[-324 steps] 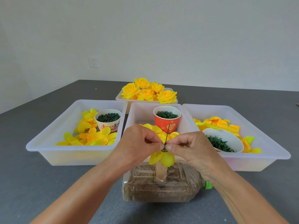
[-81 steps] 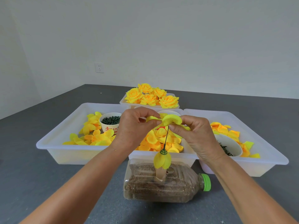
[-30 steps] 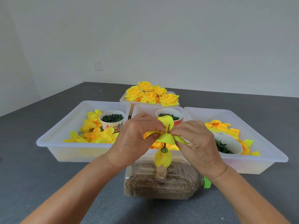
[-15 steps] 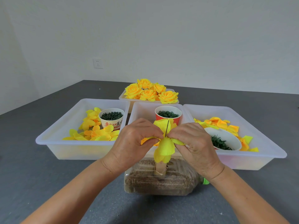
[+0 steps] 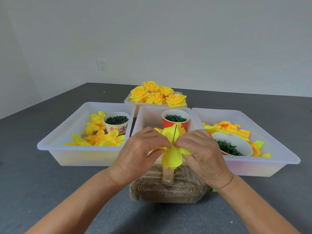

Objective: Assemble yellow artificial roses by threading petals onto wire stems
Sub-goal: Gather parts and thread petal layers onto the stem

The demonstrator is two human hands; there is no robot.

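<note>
A thin dark wire stem (image 5: 174,133) stands upright from a wooden post (image 5: 167,174) set in a sand-filled plastic bottle (image 5: 167,190) lying on its side. Yellow petals (image 5: 172,156) are threaded on the wire. My left hand (image 5: 141,149) and my right hand (image 5: 200,149) pinch the petal layer from either side, right at the wire. One petal stands up behind the wire and others hang down over the post. My fingertips hide the spot where the petals meet the wire.
Three translucent bins sit behind: the left bin (image 5: 55,146) holds loose yellow petals and a white cup (image 5: 116,122) of green parts, the middle bin (image 5: 143,119) a red cup (image 5: 175,119), the right bin (image 5: 276,149) petals and a white bowl (image 5: 233,146). Finished roses (image 5: 157,95) fill a far tray.
The petal layer held above the wire tip 2.7 s ago has slid down the wire onto the lower petals. Both hands moved down with it.
</note>
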